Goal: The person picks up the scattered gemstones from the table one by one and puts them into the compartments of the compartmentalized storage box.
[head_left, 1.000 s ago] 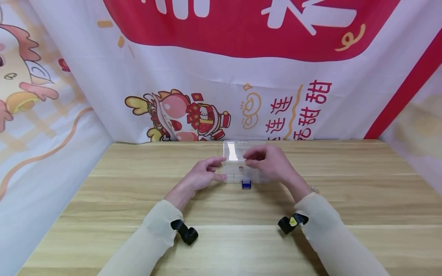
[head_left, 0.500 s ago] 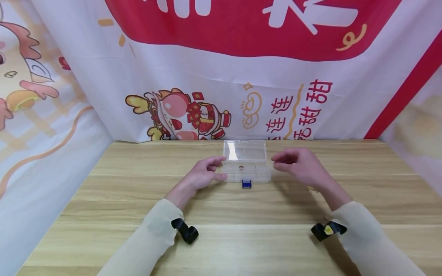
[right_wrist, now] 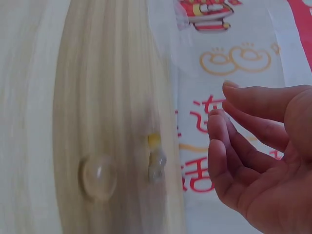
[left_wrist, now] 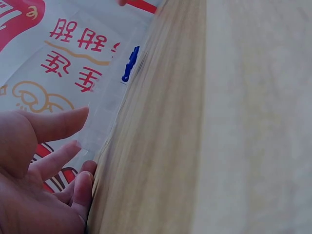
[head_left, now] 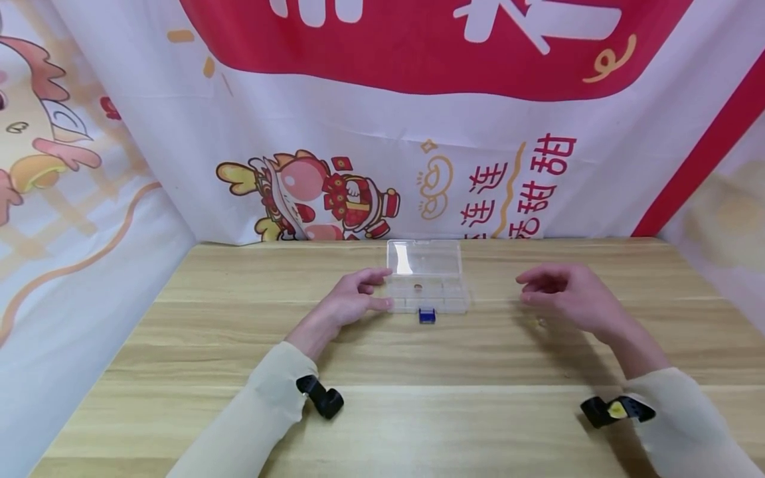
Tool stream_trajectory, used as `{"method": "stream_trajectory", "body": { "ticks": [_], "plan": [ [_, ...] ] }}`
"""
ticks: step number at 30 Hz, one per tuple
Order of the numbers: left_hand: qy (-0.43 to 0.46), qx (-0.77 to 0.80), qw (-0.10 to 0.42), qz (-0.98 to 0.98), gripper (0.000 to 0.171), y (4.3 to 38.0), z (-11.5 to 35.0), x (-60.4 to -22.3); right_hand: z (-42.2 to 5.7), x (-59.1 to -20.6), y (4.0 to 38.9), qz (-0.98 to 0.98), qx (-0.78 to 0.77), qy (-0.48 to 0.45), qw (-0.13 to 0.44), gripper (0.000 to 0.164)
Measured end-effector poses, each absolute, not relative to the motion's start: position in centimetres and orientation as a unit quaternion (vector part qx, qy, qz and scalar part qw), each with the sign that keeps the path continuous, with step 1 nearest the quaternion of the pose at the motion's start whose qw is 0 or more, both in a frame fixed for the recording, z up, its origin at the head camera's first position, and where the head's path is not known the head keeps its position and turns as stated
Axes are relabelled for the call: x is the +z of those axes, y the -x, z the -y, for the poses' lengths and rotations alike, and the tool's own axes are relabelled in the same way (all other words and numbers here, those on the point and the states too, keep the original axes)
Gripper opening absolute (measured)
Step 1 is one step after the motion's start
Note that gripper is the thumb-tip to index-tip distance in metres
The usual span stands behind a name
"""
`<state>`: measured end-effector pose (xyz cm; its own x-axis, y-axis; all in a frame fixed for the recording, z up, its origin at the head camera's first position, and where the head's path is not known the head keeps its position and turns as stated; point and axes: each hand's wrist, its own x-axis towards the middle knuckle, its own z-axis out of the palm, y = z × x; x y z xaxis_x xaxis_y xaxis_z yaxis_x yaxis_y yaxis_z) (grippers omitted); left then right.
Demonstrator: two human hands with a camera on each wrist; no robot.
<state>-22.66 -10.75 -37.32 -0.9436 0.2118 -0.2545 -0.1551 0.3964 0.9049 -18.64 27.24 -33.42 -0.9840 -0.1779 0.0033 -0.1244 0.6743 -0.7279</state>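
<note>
A clear plastic compartment box (head_left: 425, 302) lies on the table with its lid (head_left: 433, 257) raised at the back and a blue latch (head_left: 427, 316) at the front. One small brownish piece (head_left: 418, 287) is visible inside. My left hand (head_left: 352, 297) spans the box's left end, thumb and fingertips resting at its corners. To the right, my right hand (head_left: 564, 292) hovers above the table with loosely bent fingers; the right wrist view shows nothing between them. Beneath it lie a small yellow bead (right_wrist: 154, 140) and clear beads (right_wrist: 157, 163), with a round clear bead (right_wrist: 100, 176) nearer me.
The wooden table (head_left: 382, 431) runs back to a printed white and red cloth (head_left: 335, 113) hung just behind the box. More printed cloth (head_left: 78, 265) borders the left side. Each sleeve carries a black wrist camera, one on the left (head_left: 323, 396), one on the right (head_left: 615, 409).
My right hand has moved from over the box rightward to above the beads on the table, uncovering the compartments. My left hand has stayed at the box's left end.
</note>
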Motion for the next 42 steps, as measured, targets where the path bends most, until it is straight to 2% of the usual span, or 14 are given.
{"method": "stream_trajectory", "body": {
  "ticks": [7, 17, 25, 34, 42],
  "plan": [
    [-0.034, 0.56, 0.166, -0.811, 0.066, 22.7, 10.5, -37.6, -29.7, -33.9, 18.5, -0.926, -0.37, 0.057, 0.056, 0.042],
    [-0.022, 0.555, 0.164, -0.815, 0.063, 22.7, 10.6, -37.6, -31.3, -34.5, 19.1, -0.925, -0.353, 0.054, 0.129, 0.039],
    [-0.024, 0.552, 0.163, -0.817, 0.063, 22.6, 10.7, -37.6, -32.1, -35.3, 19.1, -0.917, -0.358, 0.058, 0.167, 0.039],
    [-0.013, 0.551, 0.164, -0.818, 0.064, 22.5, 10.8, -37.4, -32.0, -35.8, 19.4, -0.925, -0.336, 0.065, 0.167, 0.043],
    [-0.016, 0.552, 0.164, -0.817, 0.064, 22.4, 10.9, -37.3, -31.2, -36.1, 19.4, -0.93, -0.324, 0.058, 0.166, 0.037]
  ]
}}
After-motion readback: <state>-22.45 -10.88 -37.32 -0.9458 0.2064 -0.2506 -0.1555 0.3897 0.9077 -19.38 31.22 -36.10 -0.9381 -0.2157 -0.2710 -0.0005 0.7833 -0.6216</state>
